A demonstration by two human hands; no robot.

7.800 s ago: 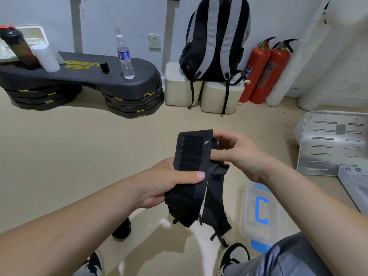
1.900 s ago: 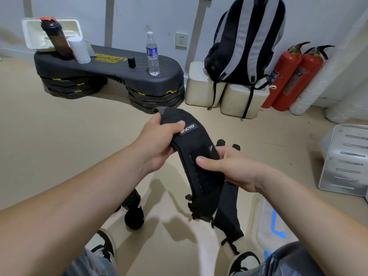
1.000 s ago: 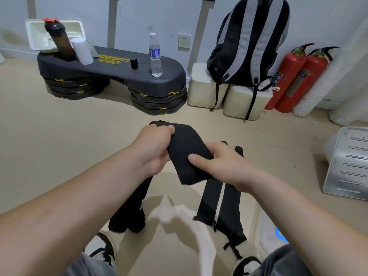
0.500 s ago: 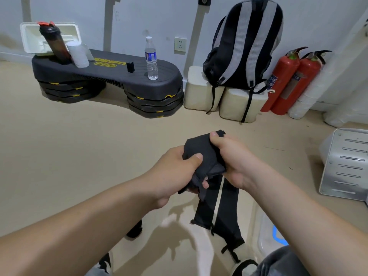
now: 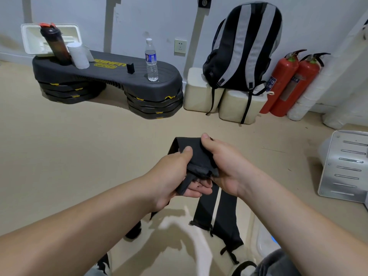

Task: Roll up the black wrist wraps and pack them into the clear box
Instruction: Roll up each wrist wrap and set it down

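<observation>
Handling item: black wrist wraps point(image 5: 196, 156), a soft woven strap, judged light, limp and apt to unroll unless pinched. Position: mid-air over the floor, bunched between both hands, two tails point(image 5: 227, 216) hanging free. Left hand point(image 5: 169, 176): fingers curled beneath the bundle, thumb on top. Right hand point(image 5: 227, 166): thumb and fingers clamped round its far side. Best hold: the rolled core. Clear box point(image 5: 262, 234): floor, lower right, mostly hidden by the right forearm. Open floor ahead; step platform point(image 5: 111, 76) and backpack point(image 5: 243, 46) well apart.
</observation>
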